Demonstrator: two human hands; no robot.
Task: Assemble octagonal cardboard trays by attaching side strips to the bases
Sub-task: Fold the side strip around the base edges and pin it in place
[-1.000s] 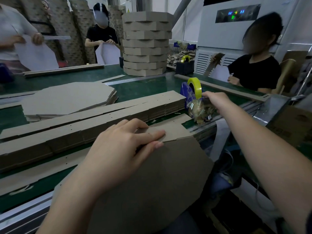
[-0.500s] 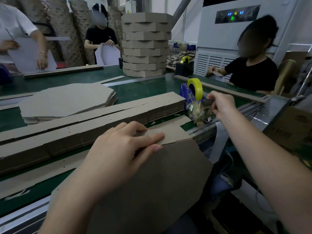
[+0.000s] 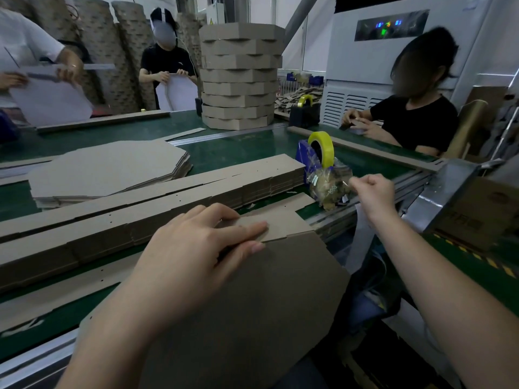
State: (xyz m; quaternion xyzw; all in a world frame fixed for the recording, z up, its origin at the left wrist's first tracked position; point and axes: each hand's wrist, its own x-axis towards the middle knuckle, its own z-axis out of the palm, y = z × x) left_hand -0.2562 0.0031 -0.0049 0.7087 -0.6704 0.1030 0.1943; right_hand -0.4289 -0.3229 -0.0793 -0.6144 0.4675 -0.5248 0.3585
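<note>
The left hand's [image 3: 196, 251] fingers [image 3: 252, 227] lie close together and nearly straight on top of a side strip [image 3: 289, 220]. The thumb presses from below on the near face of the octagonal base [image 3: 266, 310], so strip and base edge are pinched together. The base is tilted up towards the person, its upper edge at the rim of the green table [image 3: 241, 150] and its lower part hanging off the table. The strip runs away to the left along the tabletop.

The right hand [image 3: 370, 192] is curled into a loose fist, thumb and forefinger pinching what looks like a tape end [image 3: 350, 181], too thin to see clearly. It sits just beside a crumpled wad of used tape [image 3: 327, 186] on the blue tape dispenser [image 3: 303, 158], which carries a yellow tape roll [image 3: 321, 148].

Behind the left hand lies a stack of side strips [image 3: 146, 203], and beyond it a stack of flat octagonal bases [image 3: 106, 169]. A tower of finished trays [image 3: 240, 77] stands at the table's far side, where other people handle cardboard.
</note>
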